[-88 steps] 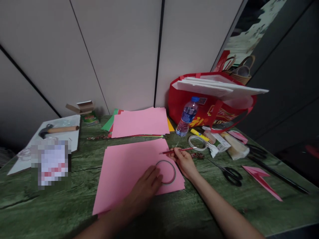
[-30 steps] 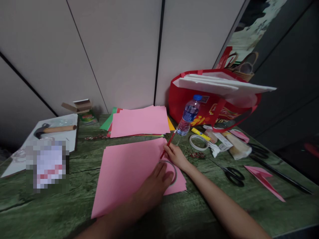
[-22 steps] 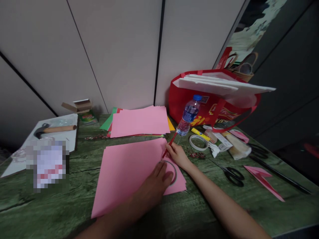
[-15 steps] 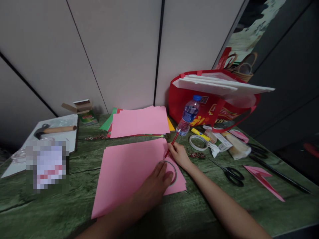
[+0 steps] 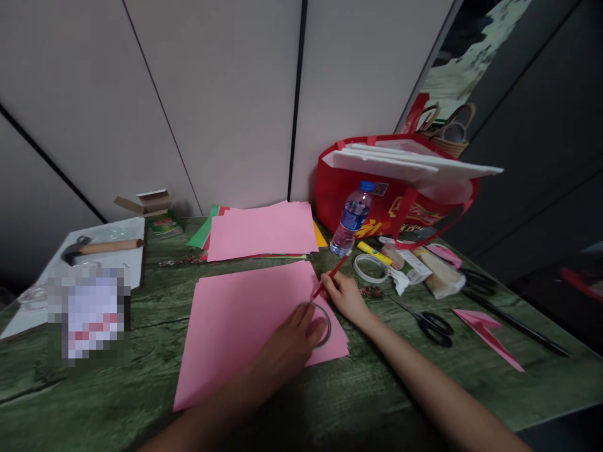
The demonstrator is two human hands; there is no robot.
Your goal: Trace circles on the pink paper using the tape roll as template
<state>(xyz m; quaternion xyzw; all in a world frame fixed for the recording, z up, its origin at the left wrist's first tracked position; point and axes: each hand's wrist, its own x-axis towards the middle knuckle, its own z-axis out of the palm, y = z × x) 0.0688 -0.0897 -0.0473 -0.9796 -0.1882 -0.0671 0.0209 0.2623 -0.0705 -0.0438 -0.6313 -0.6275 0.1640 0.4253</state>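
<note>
A stack of pink paper sheets (image 5: 235, 326) lies on the table in front of me. My left hand (image 5: 296, 333) rests on its right part and holds down a thin tape roll (image 5: 328, 337), fingers across the ring and thumb over its inside. Much of that ring is hidden under the hand. My right hand (image 5: 346, 295) grips a red pencil (image 5: 335, 270), slanted, with its lower tip at the ring's upper edge on the paper.
Behind lie more coloured sheets (image 5: 264, 232), a water bottle (image 5: 351, 223) and a red bag (image 5: 339, 188). Rightward are another tape roll (image 5: 357, 268), a yellow glue stick (image 5: 374, 253), scissors (image 5: 434, 328) and folded pink paper (image 5: 490, 339). A hammer (image 5: 108, 247) lies on a white board at left.
The red pencil now leans further over to the right, its top end lower. My left hand stays on the ring. The whole view has shifted slightly.
</note>
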